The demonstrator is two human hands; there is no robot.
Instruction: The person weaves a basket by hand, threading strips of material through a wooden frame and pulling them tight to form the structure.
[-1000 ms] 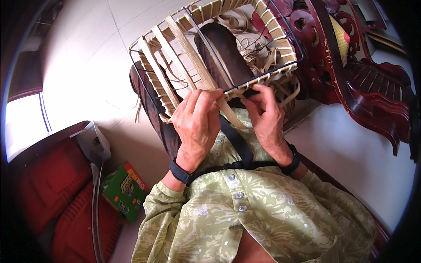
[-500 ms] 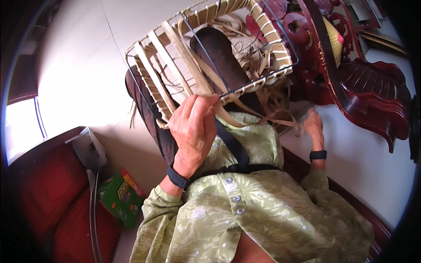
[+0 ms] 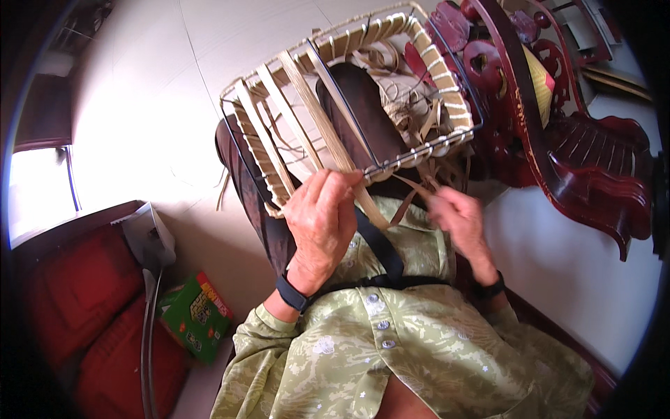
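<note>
A rectangular basket frame (image 3: 450,80) of dark wire and tan strip, bound with pale lacing, rests tilted across my knees. Several flat tan strips (image 3: 314,115) run across its left half. My left hand (image 3: 321,216) is closed at the frame's near edge, pinching a tan strip there; its fingertips partly hide the grip. A loose length of this strip (image 3: 373,213) hangs below the edge in a loop. To the right, my right hand (image 3: 457,218), a little blurred, has its fingers closed around the strip's far part, close to the near edge.
Carved dark-red wooden furniture (image 3: 541,133) stands close at the right. A tangle of loose strips (image 3: 405,115) shows through the frame. At lower left are a red cushioned seat (image 3: 84,279), a green box (image 3: 199,318) and a grey-white scoop-shaped thing (image 3: 150,234).
My right hand has come in from the far right toward the frame's near edge, and the strip has slackened into a loop. The left hand keeps its hold; the view has shifted slightly.
</note>
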